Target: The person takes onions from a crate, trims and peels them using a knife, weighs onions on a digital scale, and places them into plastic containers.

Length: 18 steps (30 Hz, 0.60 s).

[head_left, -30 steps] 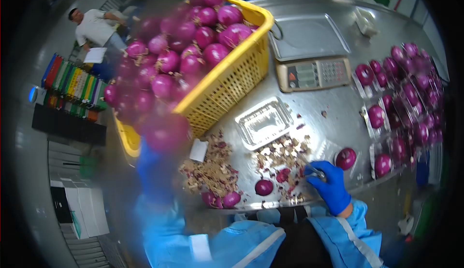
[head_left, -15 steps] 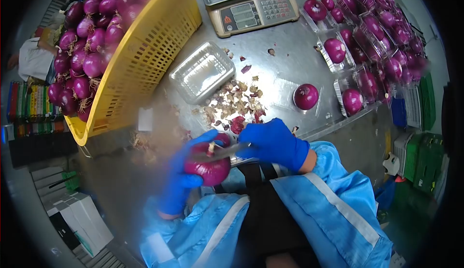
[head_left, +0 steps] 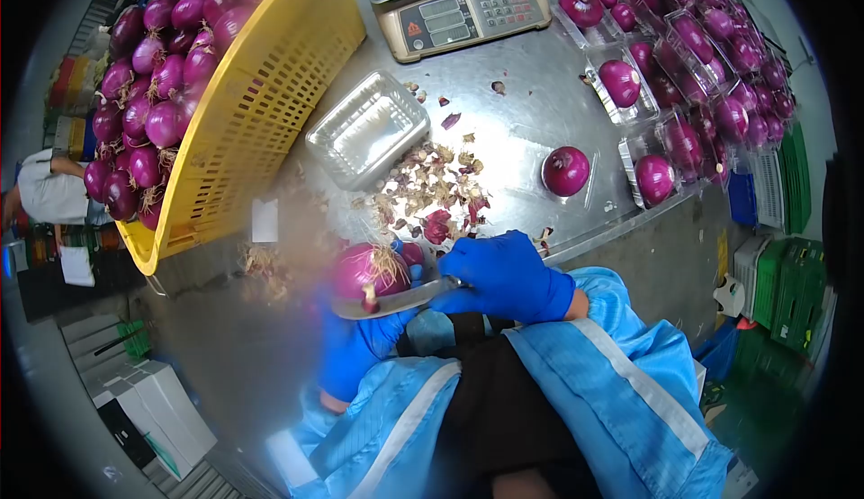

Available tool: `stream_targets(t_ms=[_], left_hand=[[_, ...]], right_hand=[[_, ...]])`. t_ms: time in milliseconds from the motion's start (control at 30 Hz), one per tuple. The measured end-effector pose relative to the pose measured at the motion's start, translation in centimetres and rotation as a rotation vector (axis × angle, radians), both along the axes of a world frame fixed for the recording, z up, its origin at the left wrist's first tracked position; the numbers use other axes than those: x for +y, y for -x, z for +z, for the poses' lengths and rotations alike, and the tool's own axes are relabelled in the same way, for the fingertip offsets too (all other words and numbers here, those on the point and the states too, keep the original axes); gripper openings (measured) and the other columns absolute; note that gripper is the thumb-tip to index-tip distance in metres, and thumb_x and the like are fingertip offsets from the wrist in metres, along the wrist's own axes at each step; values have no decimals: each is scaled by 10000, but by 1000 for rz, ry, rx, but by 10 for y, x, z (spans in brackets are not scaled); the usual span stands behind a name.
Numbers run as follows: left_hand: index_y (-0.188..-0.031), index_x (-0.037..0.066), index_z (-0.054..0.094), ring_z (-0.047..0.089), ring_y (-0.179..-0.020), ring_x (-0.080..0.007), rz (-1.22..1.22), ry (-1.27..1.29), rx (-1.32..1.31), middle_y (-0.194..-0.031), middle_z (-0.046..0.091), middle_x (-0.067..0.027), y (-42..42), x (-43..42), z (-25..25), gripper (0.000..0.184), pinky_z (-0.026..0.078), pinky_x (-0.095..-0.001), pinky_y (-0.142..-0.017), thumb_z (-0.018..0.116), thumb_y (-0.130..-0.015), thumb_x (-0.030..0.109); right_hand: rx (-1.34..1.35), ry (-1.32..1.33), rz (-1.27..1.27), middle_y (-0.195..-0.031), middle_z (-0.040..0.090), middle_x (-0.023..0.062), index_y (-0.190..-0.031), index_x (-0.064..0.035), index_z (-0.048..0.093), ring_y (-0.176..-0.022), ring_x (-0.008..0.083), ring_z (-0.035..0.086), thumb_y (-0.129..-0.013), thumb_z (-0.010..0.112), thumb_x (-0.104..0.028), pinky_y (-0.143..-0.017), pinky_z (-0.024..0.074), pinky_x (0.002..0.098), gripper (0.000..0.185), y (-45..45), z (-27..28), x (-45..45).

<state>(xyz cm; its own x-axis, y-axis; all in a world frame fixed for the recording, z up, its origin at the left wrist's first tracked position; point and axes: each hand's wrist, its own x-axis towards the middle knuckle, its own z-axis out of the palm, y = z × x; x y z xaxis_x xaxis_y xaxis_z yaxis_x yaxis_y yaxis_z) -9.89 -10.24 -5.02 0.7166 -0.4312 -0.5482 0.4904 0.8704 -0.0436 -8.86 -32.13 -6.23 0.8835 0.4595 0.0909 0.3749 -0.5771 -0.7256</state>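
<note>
In a blue glove, my left hand (head_left: 353,353) is closed around a red onion (head_left: 358,271) from below. Its dry, stringy roots face up and to the right. My right hand (head_left: 508,276), also gloved in blue, grips a knife (head_left: 402,302) whose blade lies across the near side of the onion, over the left fingers. A small cut-off tip (head_left: 370,299) rests on or against the blade. Just behind the held onion, another red onion (head_left: 412,254) is partly hidden. Onion trimmings and skins (head_left: 436,184) lie scattered beyond my hands.
A yellow crate (head_left: 261,94) full of red onions leans at the left. Beyond are a clear plastic tray (head_left: 369,130) and a scale (head_left: 463,17). One onion (head_left: 565,170) sits on the table, with packed onions (head_left: 681,148) at right. A person (head_left: 58,188) is far left.
The onion has turned in my left hand, from its stem end up to its roots showing. The knife has come down to its near side, with a cut tip on the blade.
</note>
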Motion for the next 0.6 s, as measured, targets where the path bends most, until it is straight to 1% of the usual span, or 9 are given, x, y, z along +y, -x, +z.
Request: stream_targets(t_ms=[67, 200, 267, 300, 400, 467, 500, 533, 600], left_hand=[[-1429, -17, 232, 465, -1212, -485, -19, -11, 0, -1369, 375, -311, 9, 7, -11, 855, 448, -634, -978, 571, -889, 552], [-1433, -13, 234, 500, -1182, -447, -53, 38, -1, -1376, 379, -296, 16, 11, -14, 873, 479, -596, -968, 567, -881, 576], [-1429, -12, 250, 503, -1184, -441, -72, -16, -27, -1370, 389, -297, 18, 12, -14, 864, 507, -564, -949, 565, -881, 577], [-1427, -11, 258, 505, -1185, -437, -83, -43, -40, -1366, 394, -298, 19, 12, -14, 859, 521, -548, -939, 564, -881, 577], [-1420, -3, 287, 523, -1164, -432, -12, -259, -106, -1338, 420, -305, 25, 5, -7, 823, 556, -506, -900, 555, -891, 568], [-1426, 5, 284, 507, -1161, -452, -62, -148, -116, -1351, 406, -297, 26, 15, -25, 874, 528, -526, -925, 635, -840, 550], [-1429, 9, 283, 499, -1159, -462, -87, -94, -123, -1358, 400, -293, 26, 23, -31, 903, 515, -536, -937, 675, -815, 542], [-1448, 15, 265, 520, -1124, -432, -60, -211, -86, -1337, 419, -280, 26, 27, -25, 924, 519, -516, -930, 696, -804, 519], [-1454, 14, 257, 519, -1128, -434, 20, -234, -74, -1334, 425, -278, 21, 40, -20, 922, 514, -508, -939, 699, -806, 498]], right_hand=[[-32, 19, 11, -774, 578, 37, -932, -167, 636, -626, 261, 619, -799, 634, -556, -523, 465, 371, 412, -1, -6, 7], [47, 43, -6, -773, 579, 42, -934, -169, 633, -631, 262, 619, -815, 612, -559, -525, 462, 374, 409, -6, -24, 10], [58, 51, -14, -773, 576, 45, -938, -170, 630, -633, 265, 617, -823, 602, -556, -528, 462, 377, 404, -6, -32, 6], [53, 28, -4, -774, 579, 48, -927, -166, 632, -637, 267, 620, -822, 603, -554, -530, 463, 376, 403, -8, -25, 7], [25, -35, 3, -767, 591, 59, -894, -150, 635, -651, 276, 626, -828, 609, -535, -542, 468, 375, 392, -11, -7, 13], [-16, -73, -6, -751, 601, 69, -873, -133, 637, -661, 290, 629, -841, 618, -504, -557, 475, 376, 373, -8, -14, 14], [66, -69, -57, -749, 609, 81, -876, -122, 638, -670, 297, 631, -853, 619, -481, -571, 479, 380, 360, -3, -33, 9], [145, -64, -103, -748, 617, 93, -878, -110, 640, -679, 304, 633, -865, 619, -457, -584, 483, 385, 348, 5, -67, -2], [280, -86, -144, -769, 630, 107, -893, -103, 641, -690, 315, 634, -879, 619, -432, -604, 489, 400, 330, 9, -103, -13]])
